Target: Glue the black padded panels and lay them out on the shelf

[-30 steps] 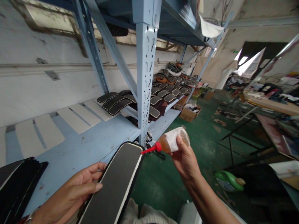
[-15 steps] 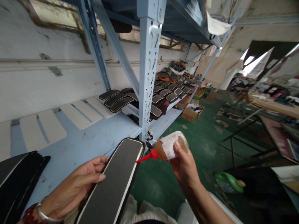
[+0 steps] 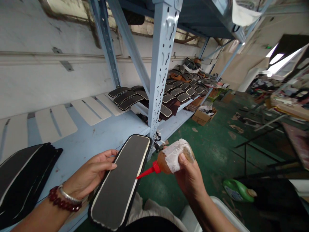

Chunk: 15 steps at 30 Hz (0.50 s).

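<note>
My left hand (image 3: 96,172) grips the left edge of a long dark grey panel (image 3: 123,180) with rounded ends, a pale border and a black rim. Its thumb lies on the panel's face; the other fingers go partly out of sight beneath. In my right hand (image 3: 189,175) is a squeeze bottle (image 3: 172,157) of amber liquid, wrapped in white tape. The bottle tilts down to the left, and its red nozzle (image 3: 147,171) meets the pale border on the panel's right side. A stack of similar black-edged panels (image 3: 24,174) lies at the far left.
A blue metal shelf post (image 3: 163,64) rises just beyond the panel. White flat strips (image 3: 55,122) and more dark panels (image 3: 129,102) lie on the shelf (image 3: 103,137). On the green floor are a cardboard box (image 3: 204,116) and a green jug (image 3: 238,190).
The red nozzle tip has slid down along the panel's right border, toward me. My view has shifted, so more of the panel's near end and my left wrist shows.
</note>
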Each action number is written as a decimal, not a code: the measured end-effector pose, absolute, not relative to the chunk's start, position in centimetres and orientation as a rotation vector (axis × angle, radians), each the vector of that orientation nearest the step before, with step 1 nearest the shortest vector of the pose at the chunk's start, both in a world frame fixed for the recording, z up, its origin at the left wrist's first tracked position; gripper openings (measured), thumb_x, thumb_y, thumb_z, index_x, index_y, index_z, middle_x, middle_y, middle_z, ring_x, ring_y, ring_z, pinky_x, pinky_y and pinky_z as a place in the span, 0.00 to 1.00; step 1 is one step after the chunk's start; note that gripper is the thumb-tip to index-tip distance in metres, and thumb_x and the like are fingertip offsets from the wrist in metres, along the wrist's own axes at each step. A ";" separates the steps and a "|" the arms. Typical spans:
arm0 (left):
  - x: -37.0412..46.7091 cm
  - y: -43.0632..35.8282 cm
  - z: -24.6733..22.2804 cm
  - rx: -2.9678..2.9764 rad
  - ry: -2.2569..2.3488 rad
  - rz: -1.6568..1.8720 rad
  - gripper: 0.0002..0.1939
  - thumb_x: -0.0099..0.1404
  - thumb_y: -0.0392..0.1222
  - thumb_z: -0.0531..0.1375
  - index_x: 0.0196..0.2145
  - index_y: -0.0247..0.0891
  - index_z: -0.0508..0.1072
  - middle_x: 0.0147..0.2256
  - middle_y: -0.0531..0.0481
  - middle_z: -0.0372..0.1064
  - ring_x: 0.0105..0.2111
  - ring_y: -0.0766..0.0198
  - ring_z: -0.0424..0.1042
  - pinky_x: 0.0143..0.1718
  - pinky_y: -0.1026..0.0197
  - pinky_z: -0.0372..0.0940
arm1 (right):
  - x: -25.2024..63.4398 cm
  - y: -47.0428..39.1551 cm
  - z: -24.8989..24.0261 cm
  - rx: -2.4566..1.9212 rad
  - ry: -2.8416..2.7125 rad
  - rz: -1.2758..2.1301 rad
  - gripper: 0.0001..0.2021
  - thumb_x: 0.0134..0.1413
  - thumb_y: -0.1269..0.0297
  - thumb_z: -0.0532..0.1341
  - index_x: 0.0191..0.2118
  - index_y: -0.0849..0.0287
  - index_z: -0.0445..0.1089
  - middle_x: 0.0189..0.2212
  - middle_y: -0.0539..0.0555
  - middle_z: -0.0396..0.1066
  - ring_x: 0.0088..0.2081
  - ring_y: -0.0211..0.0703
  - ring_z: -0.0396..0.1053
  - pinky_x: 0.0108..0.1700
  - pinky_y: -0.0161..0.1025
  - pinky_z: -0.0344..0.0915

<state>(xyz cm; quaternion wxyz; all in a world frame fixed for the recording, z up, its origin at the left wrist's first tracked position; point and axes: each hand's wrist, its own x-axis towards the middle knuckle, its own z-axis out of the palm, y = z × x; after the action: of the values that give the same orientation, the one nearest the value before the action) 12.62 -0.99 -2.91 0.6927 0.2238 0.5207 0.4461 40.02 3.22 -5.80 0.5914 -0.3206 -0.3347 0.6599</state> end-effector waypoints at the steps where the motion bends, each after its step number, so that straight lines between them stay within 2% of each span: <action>1: 12.7 -0.9 -2.9 0.499 1.160 0.997 0.19 0.52 0.28 0.68 0.42 0.36 0.72 0.35 0.43 0.79 0.32 0.54 0.79 0.35 0.54 0.74 | 40.0 3.1 -5.8 -0.742 -0.791 1.542 0.22 0.51 0.55 0.68 0.50 0.57 0.70 0.45 0.60 0.76 0.47 0.54 0.73 0.51 0.49 0.68; 8: 12.9 -0.2 -2.9 0.484 1.201 1.042 0.19 0.49 0.28 0.69 0.39 0.35 0.73 0.32 0.45 0.79 0.29 0.57 0.78 0.33 0.56 0.75 | 39.9 1.8 -5.8 -0.712 -0.808 1.584 0.27 0.48 0.55 0.70 0.53 0.56 0.67 0.43 0.61 0.77 0.44 0.55 0.75 0.48 0.49 0.69; 15: 12.6 0.0 -3.2 0.464 1.250 1.104 0.15 0.51 0.25 0.66 0.37 0.34 0.73 0.31 0.43 0.80 0.27 0.58 0.79 0.30 0.58 0.75 | 40.0 0.8 -5.9 -0.655 -0.809 1.630 0.29 0.46 0.56 0.71 0.54 0.54 0.65 0.41 0.59 0.77 0.44 0.58 0.75 0.48 0.54 0.68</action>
<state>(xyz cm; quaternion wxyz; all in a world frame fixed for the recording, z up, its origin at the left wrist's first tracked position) 12.60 -0.02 -3.15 0.6482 0.2042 0.5496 0.4858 40.04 0.81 -5.87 0.5676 -0.2789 -0.3442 0.6939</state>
